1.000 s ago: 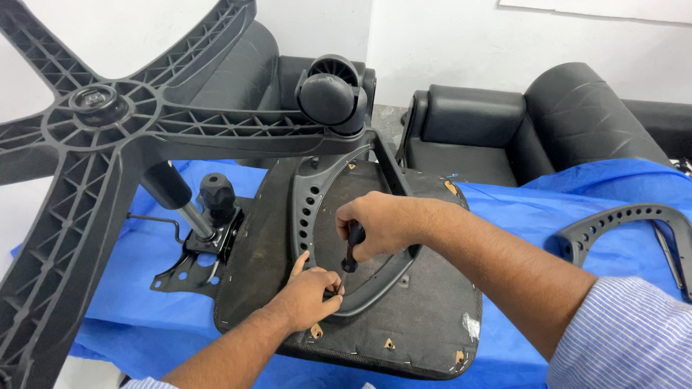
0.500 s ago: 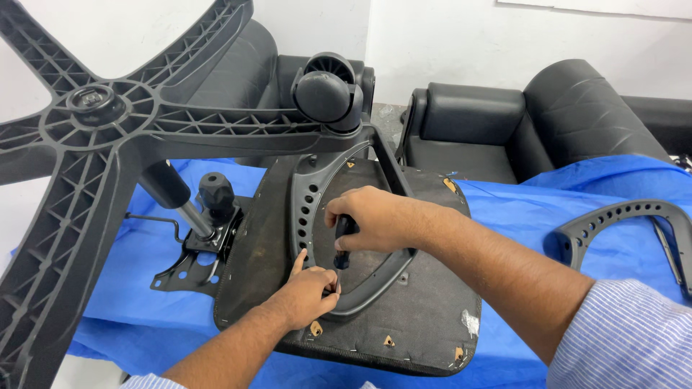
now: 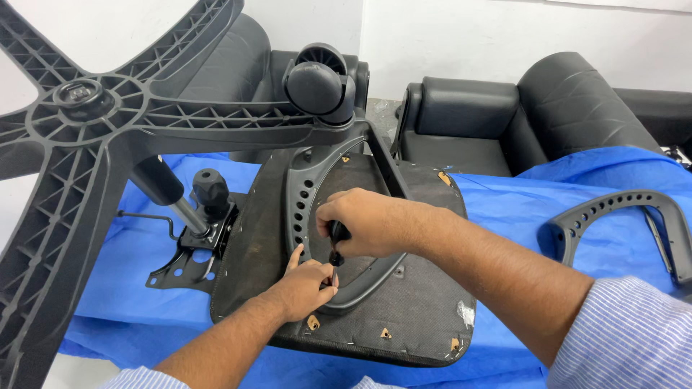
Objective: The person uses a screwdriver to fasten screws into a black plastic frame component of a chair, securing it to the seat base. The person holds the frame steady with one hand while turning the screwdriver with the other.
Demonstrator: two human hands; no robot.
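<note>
An upturned office chair seat (image 3: pixel 425 317) lies on a blue sheet, its dark underside facing up. A black plastic armrest loop (image 3: pixel 299 198) rests on the seat. My right hand (image 3: pixel 360 220) is closed around a short black screwdriver (image 3: pixel 336 245) held upright, tip down at the armrest's lower end. My left hand (image 3: pixel 303 288) lies just below it, fingers pinched at the spot under the tool tip. What the fingers pinch is too small to see.
A black five-star chair base (image 3: pixel 86 130) with a caster (image 3: pixel 317 83) looms at the left, over the tilt mechanism (image 3: pixel 194 238) with its knob. A second armrest (image 3: pixel 613 216) lies at right on the blue sheet (image 3: pixel 504 216). Black sofas (image 3: pixel 504 115) stand behind.
My right hand has turned slightly on the screwdriver and stayed at the same spot. The left hand keeps its pinch below the tip. The view has shifted a little.
</note>
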